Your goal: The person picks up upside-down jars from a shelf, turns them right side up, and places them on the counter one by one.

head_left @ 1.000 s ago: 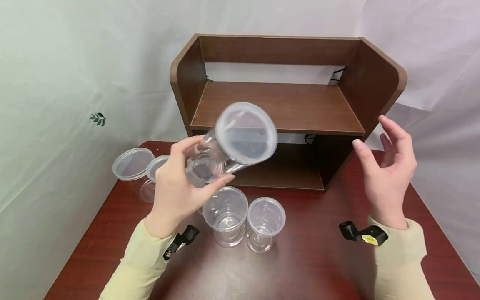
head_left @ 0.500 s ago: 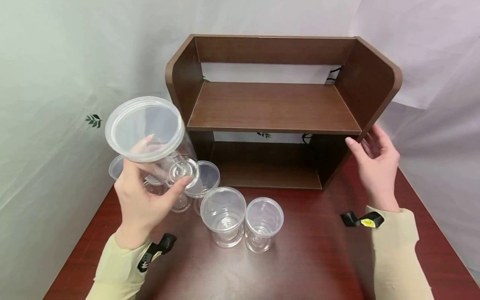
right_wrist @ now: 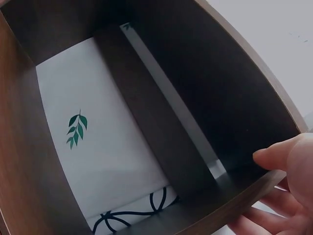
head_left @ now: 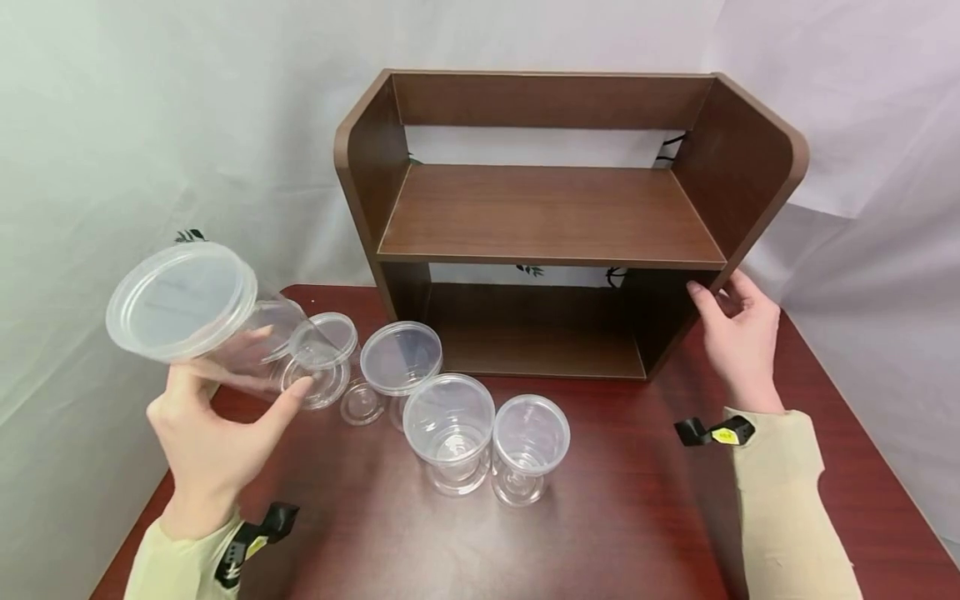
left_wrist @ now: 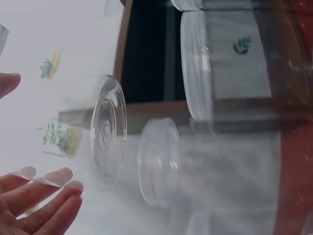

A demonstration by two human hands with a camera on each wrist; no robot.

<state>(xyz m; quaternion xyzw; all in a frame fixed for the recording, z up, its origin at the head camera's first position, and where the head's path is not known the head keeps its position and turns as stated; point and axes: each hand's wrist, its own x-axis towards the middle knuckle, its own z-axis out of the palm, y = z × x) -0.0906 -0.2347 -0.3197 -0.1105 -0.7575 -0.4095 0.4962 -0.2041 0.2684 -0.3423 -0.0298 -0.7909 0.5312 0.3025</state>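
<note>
Tilted on its side at the left of the head view, a clear lidded plastic jar (head_left: pixel 183 300) is held up by my left hand (head_left: pixel 210 442), thumb on one side and fingers on the other. It overlaps other jars standing behind it. My right hand (head_left: pixel 738 346) pinches the front edge of the shelf's right side panel (head_left: pixel 750 175), just below the middle board. In the right wrist view the thumb (right_wrist: pixel 276 155) lies inside the panel, the fingers outside. Beside the left hand stand several similar jars, including a wide one (head_left: pixel 448 417) and a narrower one (head_left: pixel 531 433).
The brown two-tier shelf (head_left: pixel 551 208) stands at the back of the dark red table (head_left: pixel 600 533). Two more lidded jars, a wide one (head_left: pixel 401 358) and a smaller one (head_left: pixel 322 337), stand left of its front. White cloth (head_left: pixel 187 125) hangs around the table.
My left hand has carried the jar leftward and down, away from the shelf's front. My right hand has moved in from the right and taken hold of the side panel.
</note>
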